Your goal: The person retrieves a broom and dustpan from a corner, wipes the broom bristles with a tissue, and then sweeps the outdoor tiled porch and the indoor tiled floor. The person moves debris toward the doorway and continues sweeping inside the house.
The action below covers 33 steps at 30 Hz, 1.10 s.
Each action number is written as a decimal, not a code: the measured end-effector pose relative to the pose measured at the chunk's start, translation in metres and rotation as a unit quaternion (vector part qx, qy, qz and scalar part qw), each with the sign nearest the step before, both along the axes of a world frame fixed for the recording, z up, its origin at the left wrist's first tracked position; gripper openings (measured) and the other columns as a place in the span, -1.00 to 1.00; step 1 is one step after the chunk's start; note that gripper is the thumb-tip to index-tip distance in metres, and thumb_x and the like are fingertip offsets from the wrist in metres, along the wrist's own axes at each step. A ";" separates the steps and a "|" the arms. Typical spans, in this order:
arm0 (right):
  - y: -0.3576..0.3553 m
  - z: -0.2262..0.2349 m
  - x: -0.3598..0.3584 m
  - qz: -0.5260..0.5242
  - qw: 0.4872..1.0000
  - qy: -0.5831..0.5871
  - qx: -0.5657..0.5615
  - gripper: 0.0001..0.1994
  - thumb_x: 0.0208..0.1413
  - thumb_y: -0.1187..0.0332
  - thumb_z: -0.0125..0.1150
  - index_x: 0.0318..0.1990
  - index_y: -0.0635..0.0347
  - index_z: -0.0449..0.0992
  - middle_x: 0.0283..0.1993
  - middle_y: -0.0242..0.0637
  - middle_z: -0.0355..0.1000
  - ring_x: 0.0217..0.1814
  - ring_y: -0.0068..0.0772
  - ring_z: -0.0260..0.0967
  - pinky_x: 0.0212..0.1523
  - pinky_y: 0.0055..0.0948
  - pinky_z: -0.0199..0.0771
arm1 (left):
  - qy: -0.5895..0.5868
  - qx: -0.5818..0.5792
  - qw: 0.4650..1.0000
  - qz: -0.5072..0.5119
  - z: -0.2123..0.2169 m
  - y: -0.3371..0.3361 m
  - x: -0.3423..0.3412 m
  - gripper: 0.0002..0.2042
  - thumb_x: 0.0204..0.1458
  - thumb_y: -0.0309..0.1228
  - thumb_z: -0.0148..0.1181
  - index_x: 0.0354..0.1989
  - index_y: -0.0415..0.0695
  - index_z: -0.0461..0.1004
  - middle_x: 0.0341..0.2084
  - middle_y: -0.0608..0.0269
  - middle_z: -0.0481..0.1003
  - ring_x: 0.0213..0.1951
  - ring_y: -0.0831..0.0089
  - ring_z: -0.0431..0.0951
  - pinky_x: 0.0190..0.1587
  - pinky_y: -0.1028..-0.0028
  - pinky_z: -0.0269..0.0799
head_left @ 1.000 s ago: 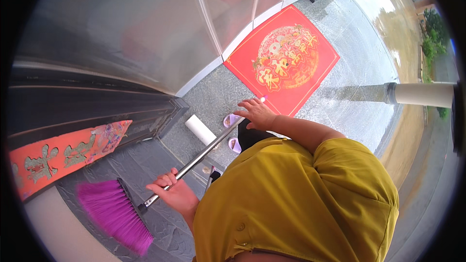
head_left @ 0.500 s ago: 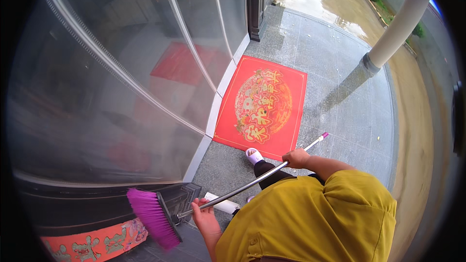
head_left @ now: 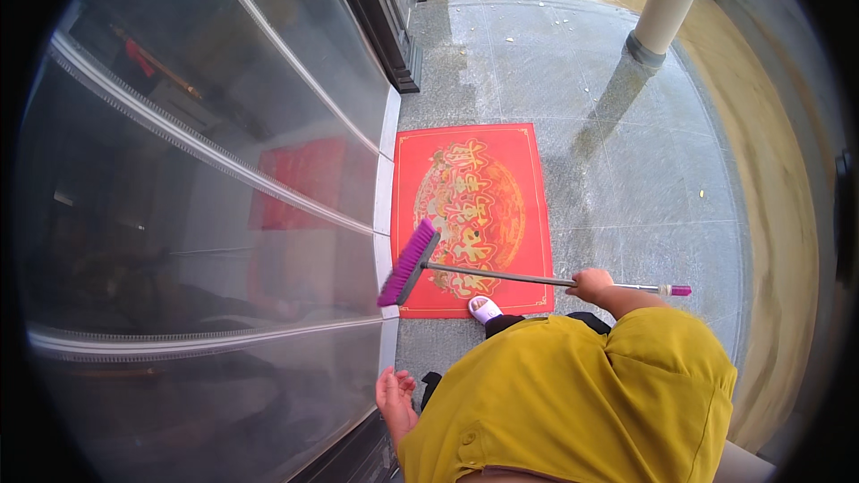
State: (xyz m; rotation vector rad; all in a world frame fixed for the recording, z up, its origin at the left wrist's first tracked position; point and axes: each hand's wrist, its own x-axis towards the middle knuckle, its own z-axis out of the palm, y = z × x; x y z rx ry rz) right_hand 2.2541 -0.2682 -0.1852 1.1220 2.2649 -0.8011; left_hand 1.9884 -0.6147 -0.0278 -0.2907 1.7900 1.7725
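Note:
A broom with purple bristles [head_left: 409,264] and a long metal handle [head_left: 501,275] reaches across the near part of a red doormat. My right hand [head_left: 591,285] is closed around the handle, not far from its purple end. The bristles face left, at the mat's left edge by the white strip under the clear door curtain; whether they touch the ground I cannot tell. Off the broom, my left hand [head_left: 396,396] is held low beside my body, its fingers loosely curled and apart with nothing in them.
The red doormat [head_left: 528,179] with gold patterns lies on grey stone paving [head_left: 644,188]. On the left hangs a clear plastic curtain [head_left: 206,277] with zipped seams. A round pillar [head_left: 671,0] stands at the far right, with wet, muddy ground [head_left: 769,125] beyond the paving.
My left hand has let go of the broom handle. With my right hand still on it, the broom head has swung up and forward from the lower left to the mat's left edge.

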 end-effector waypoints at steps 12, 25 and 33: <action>0.009 -0.013 -0.056 -0.405 0.911 0.025 -0.072 -0.57 -0.13 -0.02 0.20 -0.22 0.13 0.50 -0.30 -0.04 0.45 -0.21 0.01 0.39 -0.20 -0.18 0.38 | 0.016 -0.075 0.985 -0.157 -0.015 0.113 -0.128 -0.74 0.10 -0.33 0.02 -0.10 -0.20 0.34 -0.38 0.22 0.45 -0.41 0.55 0.43 -0.27 0.52 0.37; 0.016 0.003 -0.140 -0.583 0.799 0.128 0.080 -0.71 -0.13 0.14 0.20 -0.43 0.19 0.44 -0.48 -0.07 0.40 -0.41 -0.02 0.34 -0.39 -0.20 0.31 | 0.092 -0.107 0.935 -0.326 -0.021 0.243 -0.286 -0.79 0.10 -0.38 0.01 -0.16 -0.22 0.38 -0.42 0.28 0.44 -0.42 0.60 0.41 -0.29 0.59 0.36; 0.026 -0.015 -0.121 -0.600 0.783 0.101 0.129 -0.63 -0.18 0.02 0.25 -0.56 0.17 0.38 -0.62 -0.11 0.34 -0.51 -0.01 0.32 -0.51 -0.21 0.27 | 0.080 -0.102 0.880 -0.457 -0.051 0.342 -0.269 -0.79 0.09 -0.39 0.02 -0.15 -0.23 0.38 -0.42 0.26 0.46 -0.43 0.60 0.42 -0.30 0.57 0.38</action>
